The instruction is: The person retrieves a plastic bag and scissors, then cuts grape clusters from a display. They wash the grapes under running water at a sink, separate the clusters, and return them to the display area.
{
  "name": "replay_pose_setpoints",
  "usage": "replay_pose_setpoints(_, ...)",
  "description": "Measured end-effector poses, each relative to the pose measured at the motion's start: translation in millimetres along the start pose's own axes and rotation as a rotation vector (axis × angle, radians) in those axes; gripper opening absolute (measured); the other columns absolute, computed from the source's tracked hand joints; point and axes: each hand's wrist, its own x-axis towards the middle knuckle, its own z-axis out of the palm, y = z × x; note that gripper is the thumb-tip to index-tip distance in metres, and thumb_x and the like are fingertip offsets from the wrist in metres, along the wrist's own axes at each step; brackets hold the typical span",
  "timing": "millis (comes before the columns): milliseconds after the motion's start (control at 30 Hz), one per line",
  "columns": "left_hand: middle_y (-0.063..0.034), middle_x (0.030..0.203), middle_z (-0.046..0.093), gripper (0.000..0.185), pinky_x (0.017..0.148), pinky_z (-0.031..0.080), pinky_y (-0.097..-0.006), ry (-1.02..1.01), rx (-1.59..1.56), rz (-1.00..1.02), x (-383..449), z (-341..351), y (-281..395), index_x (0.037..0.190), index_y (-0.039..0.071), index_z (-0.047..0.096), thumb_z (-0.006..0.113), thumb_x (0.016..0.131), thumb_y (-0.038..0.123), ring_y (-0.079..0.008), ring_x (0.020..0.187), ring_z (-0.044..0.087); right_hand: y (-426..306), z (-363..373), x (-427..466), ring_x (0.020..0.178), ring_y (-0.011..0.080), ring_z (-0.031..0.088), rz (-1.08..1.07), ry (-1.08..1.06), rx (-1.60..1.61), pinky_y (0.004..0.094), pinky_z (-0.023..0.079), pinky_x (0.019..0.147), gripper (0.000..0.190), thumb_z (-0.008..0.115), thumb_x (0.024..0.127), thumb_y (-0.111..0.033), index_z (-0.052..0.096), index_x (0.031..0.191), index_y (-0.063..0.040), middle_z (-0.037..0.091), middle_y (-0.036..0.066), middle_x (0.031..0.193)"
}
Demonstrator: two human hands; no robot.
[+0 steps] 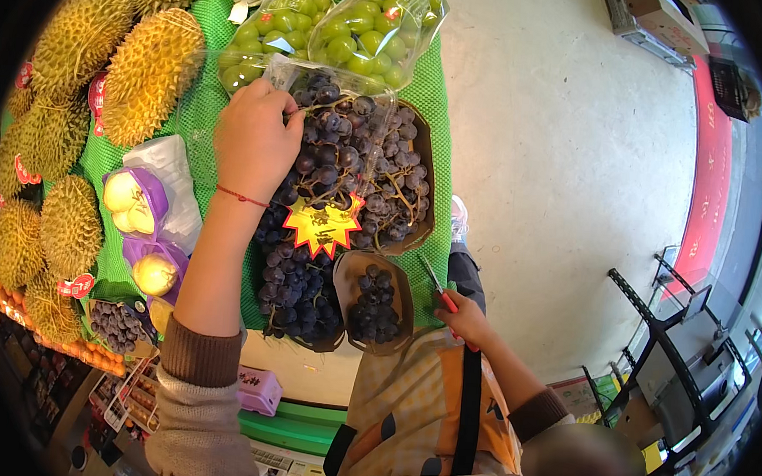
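Note:
My left hand (256, 135) reaches over a bunch of dark purple grapes (327, 153), its thumb and finger pinched on the bunch's stem (327, 106). Under and around that bunch is a clear plastic box (383, 123). Lower right, my right hand (467, 320) grips red-handled scissors (448, 301), blades pointing up and left over the green cloth's edge. Cardboard trays of dark grapes lie close by: a large one (397, 193) on the right and a small one (377, 303) nearest me. A yellow star-shaped sign (323, 226) with writing rests on the grapes.
Bagged green grapes (367, 34) lie at the far end of the green mesh cloth (438, 176). Several durians (152, 73) line the left, beside pale fruit in purple packaging (136, 202). A concrete floor (554, 183) extends right, with a black metal-framed stand (665, 347) lower right.

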Motion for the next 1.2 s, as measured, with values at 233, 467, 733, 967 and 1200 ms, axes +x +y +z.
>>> replay_pose_setpoints(233,-0.0088,0.083,0.055,0.016,0.063,0.047,-0.0393,0.062,-0.049,-0.103,-3,-9,-1,0.076,0.006,0.058,0.069,0.078,0.017,-0.0303,0.076,0.058,-3,16,13,0.072,0.0104,0.062,-0.042,-0.096,0.421,0.028,0.05,0.064,0.029,0.064,0.085,-0.022,0.062,0.108,-0.005,0.063,0.006,0.078)
replay_pose_setpoints(467,-0.0121,0.075,0.06,0.017,0.059,0.046,-0.0422,-0.017,0.013,-0.145,-1,-11,-4,0.081,0.005,0.055,0.066,0.084,0.019,-0.0331,0.069,0.059,-5,27,25,0.071,0.0317,0.065,0.044,0.107,0.079,0.0385,0.053,0.068,0.039,0.069,0.081,-0.036,0.058,0.092,0.0,0.066,0.017,0.082)
replay_pose_setpoints(733,-0.0141,0.077,0.066,0.014,0.059,0.048,-0.0344,-0.029,-0.293,-0.172,10,-27,10,0.083,0.0,0.061,0.065,0.084,0.013,-0.0275,0.066,0.063,-9,19,11,0.079,0.0408,0.061,-0.162,0.299,-0.439,0.0475,0.05,0.067,0.044,0.069,0.08,-0.031,0.044,0.1,-0.002,0.06,0.022,0.087)
replay_pose_setpoints(967,-0.0048,0.077,0.066,0.01,0.061,0.047,-0.0215,0.126,-0.611,-0.257,8,-93,35,0.092,-0.002,0.067,0.066,0.084,0.003,-0.0094,0.067,0.061,-19,11,3,0.081,0.0378,0.062,-0.17,0.312,-0.543,0.0451,0.052,0.069,0.041,0.068,0.079,-0.028,0.046,0.101,-0.001,0.059,0.02,0.095)
replay_pose_setpoints(1200,-0.0071,0.076,0.064,0.009,0.061,0.047,-0.0227,0.302,-0.559,-0.21,-67,-164,57,0.089,-0.005,0.066,0.063,0.081,-0.007,-0.0125,0.066,0.061,-106,-26,-16,0.075,0.0265,0.062,-0.513,0.448,0.002,0.0364,0.05,0.064,0.013,0.066,0.081,-0.009,0.062,0.091,-0.001,0.062,0.013,0.085)
